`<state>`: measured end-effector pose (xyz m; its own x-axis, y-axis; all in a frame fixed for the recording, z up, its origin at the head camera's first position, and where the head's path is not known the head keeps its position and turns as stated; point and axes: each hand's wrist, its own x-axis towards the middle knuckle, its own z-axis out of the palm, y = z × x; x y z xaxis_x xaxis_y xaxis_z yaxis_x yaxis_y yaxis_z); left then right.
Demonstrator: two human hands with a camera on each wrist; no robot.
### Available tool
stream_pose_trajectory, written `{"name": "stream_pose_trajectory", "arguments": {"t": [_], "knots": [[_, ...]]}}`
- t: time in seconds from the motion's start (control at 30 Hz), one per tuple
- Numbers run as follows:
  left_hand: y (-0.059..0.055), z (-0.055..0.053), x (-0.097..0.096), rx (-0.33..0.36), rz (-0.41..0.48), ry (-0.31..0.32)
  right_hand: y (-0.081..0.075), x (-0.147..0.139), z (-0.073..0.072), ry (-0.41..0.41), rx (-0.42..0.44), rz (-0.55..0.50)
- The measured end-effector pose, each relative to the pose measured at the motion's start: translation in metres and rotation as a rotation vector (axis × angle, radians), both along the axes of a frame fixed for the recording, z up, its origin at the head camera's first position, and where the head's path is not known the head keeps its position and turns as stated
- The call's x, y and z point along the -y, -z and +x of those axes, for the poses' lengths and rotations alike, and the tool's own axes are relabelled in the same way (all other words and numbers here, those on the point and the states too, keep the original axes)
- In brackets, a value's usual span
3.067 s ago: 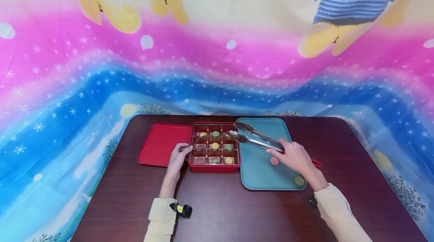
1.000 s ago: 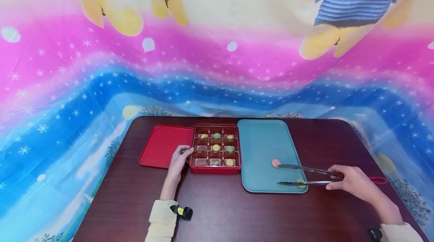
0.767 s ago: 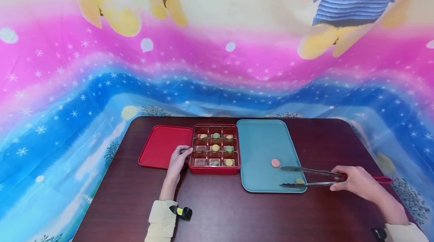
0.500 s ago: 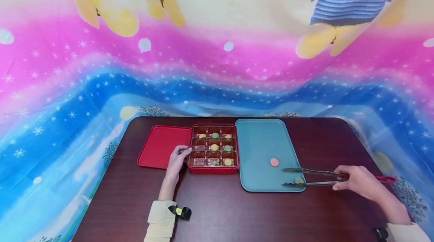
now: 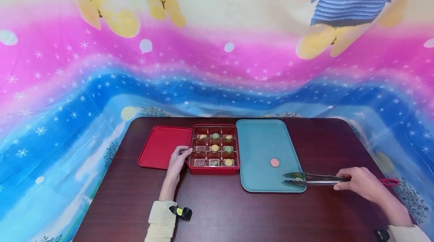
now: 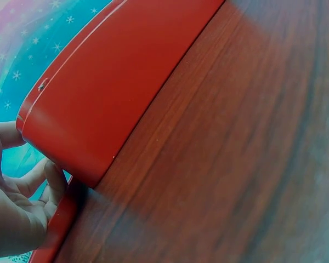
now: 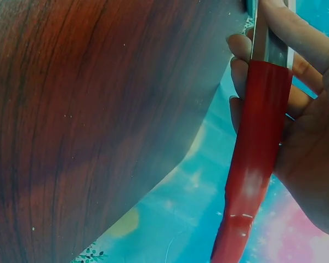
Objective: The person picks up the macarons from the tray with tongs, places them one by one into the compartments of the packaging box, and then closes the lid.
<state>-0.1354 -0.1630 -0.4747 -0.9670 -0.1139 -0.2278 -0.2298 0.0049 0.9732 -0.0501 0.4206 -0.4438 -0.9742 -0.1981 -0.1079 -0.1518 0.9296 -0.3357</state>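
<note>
My right hand [image 5: 359,182] grips metal tongs [image 5: 325,182] with a red handle end [image 7: 257,126]. The tongs' tips lie low over the near right corner of a teal tray [image 5: 264,136], one arm on each side of a yellow-green cookie-like disc [image 5: 299,179]; whether they touch it I cannot tell. A pink disc [image 5: 275,163] lies on the tray, apart from the tongs. With its fingertips, my left hand [image 5: 178,161] holds the left side of a red box [image 5: 213,171]. Its clear divided insert carries yellow and green discs; two left compartments show no disc.
A red lid [image 5: 162,146] lies left of the box, partly behind my left hand. The tray stands right against the box. All of it is on a dark wooden table [image 5: 217,208], with a patterned cloth [image 5: 217,65] behind.
My right hand has moved from above the box to the right, past the pink disc, which now lies on the tray. The tongs have narrowed around the yellow-green disc. My left hand stays.
</note>
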Motion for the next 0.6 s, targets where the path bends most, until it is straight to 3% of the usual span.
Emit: {"name": "stream_pose_trajectory", "arguments": {"t": [0.33,0.6], "knots": [[0.001,0.000,0.000,-0.011,0.010,0.001,0.001,0.006,0.001,0.012,-0.090,0.010],[0.002,0.001,0.000,-0.024,0.011,-0.002,-0.001,0.012,-0.001,0.034,-0.105,0.004]]}}
